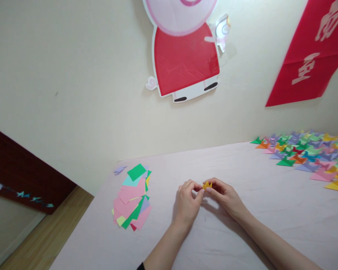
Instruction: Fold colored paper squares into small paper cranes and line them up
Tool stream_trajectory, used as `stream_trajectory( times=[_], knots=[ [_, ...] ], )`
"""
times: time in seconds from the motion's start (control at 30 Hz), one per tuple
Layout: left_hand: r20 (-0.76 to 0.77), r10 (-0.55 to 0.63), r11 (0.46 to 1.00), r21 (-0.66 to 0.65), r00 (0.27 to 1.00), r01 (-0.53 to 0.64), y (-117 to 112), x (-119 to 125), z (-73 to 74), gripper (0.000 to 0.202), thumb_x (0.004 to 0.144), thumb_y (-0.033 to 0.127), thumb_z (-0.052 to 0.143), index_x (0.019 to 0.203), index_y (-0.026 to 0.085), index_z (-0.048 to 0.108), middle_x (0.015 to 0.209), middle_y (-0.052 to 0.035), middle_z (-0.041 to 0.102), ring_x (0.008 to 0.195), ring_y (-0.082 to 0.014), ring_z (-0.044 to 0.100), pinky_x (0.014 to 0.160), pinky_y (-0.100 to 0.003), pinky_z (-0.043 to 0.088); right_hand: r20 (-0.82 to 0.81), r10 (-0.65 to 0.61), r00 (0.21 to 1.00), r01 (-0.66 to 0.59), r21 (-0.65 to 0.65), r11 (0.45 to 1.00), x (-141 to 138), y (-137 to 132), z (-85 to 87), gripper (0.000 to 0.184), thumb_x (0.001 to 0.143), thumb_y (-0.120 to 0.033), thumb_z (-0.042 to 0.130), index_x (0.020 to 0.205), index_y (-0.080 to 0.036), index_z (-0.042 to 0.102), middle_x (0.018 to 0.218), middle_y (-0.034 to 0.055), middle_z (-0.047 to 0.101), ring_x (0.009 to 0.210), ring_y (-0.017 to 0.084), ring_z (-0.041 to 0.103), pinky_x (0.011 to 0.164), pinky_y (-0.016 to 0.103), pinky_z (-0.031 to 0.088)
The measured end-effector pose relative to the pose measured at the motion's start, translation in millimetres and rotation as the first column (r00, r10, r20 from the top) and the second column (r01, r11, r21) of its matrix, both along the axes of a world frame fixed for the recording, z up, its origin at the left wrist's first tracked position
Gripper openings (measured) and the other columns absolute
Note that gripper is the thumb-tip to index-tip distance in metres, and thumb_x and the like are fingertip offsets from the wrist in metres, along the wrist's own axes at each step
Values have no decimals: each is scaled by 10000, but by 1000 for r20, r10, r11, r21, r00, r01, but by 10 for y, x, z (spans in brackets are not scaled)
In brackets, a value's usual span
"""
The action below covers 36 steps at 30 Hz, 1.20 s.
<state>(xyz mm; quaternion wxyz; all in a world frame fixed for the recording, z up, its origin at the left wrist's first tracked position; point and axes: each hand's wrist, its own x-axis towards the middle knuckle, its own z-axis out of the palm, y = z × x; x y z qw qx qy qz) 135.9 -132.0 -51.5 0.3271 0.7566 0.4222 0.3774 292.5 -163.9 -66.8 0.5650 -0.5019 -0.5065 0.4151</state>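
A small folded piece of yellow paper [207, 185] with pointed tips is pinched between both my hands, a little above the pale tabletop [169, 165]. My left hand [188, 198] grips its left end with thumb and index finger. On the other side, my right hand [225, 195] holds it between thumb and fingertips. The fingers cover parts of the paper, so its full shape is hidden. To the left of my hands lies a loose pile of coloured paper sheets [129, 206] in pink, green, yellow and purple.
Many folded paper figures [307, 155] in mixed colours stand in rows at the right. A small purple folded paper [119, 170] lies at the back left. Behind the table rises a wall with a cartoon cutout [187, 60] and a red banner [307, 56].
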Motion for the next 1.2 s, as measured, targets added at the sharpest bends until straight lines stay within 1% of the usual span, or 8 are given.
stream_trajectory(
  times=[0.17, 0.3, 0.47, 0.57, 0.67, 0.8, 0.97, 1.2],
  knots=[
    [12, 54, 998, -29, 998, -53, 29, -12, -49, 121, 875, 194, 623, 759, 216, 594, 836, 2, 647, 832, -196, 578, 806, -338, 401, 39, -13, 999, 16, -71, 997, -6, -1, 3, 397, 721, -581, 714, 670, -199, 619, 627, -22, 570, 605, 148, 506, 592, 276, 423],
    [26, 23, 998, -55, 999, -22, 40, -6, -97, 107, 894, 228, 614, 789, 213, 601, 848, 0, 652, 836, -191, 584, 798, -321, 408, 89, -31, 996, 40, -104, 994, 13, -25, 26, 394, 728, -571, 694, 644, -201, 588, 590, -45, 517, 554, 124, 445, 546, 253, 376],
    [18, -39, 996, -83, 999, 41, 61, -22, -151, 151, 916, 311, 597, 802, 212, 603, 819, 10, 632, 767, -170, 568, 718, -282, 407, 104, -10, 994, 19, -86, 996, 18, -12, 22, 412, 727, -582, 695, 620, -201, 577, 578, -41, 523, 563, 130, 463, 552, 256, 391],
    [2, -34, 996, -87, 999, 34, 67, -45, -166, 201, 933, 335, 566, 779, 209, 588, 788, 12, 616, 739, -165, 551, 685, -273, 391, 67, -18, 998, 22, -55, 998, 1, 6, 3, 413, 750, -613, 670, 726, -202, 632, 686, -6, 612, 655, 161, 548, 630, 284, 454],
    [-18, -31, 997, -75, 999, 29, 68, -56, -156, 195, 934, 319, 557, 775, 209, 583, 800, 9, 614, 754, -169, 542, 691, -274, 381, 22, -59, 998, 59, -20, 998, 4, 12, -20, 400, 773, -606, 659, 807, -207, 655, 768, 17, 659, 717, 181, 592, 685, 311, 488],
    [-39, -62, 997, -52, 997, 59, 67, -41, -131, 165, 920, 281, 571, 771, 212, 589, 827, 8, 622, 788, -174, 549, 728, -284, 383, 71, -104, 992, 105, -9, 994, 37, 1, -35, 367, 796, -559, 659, 738, -196, 660, 700, 12, 640, 685, 175, 570, 656, 302, 477],
    [-64, -88, 996, -40, 994, 86, 69, -26, -140, 119, 886, 239, 611, 770, 216, 602, 810, 15, 634, 796, -182, 557, 764, -303, 377, 63, -108, 992, 107, 12, 994, 45, -9, -19, 365, 797, -560, 653, 726, -202, 648, 703, 18, 638, 690, 185, 571, 655, 313, 480],
    [-46, -86, 995, -54, 995, 84, 91, -23, -154, 135, 885, 181, 557, 775, 217, 626, 809, 9, 647, 815, -187, 570, 774, -305, 396, 130, -81, 988, 69, 99, 993, 4, -28, -21, 230, 841, -437, 616, 777, -216, 617, 736, 7, 614, 688, 172, 569, 649, 291, 467]
  ],
)
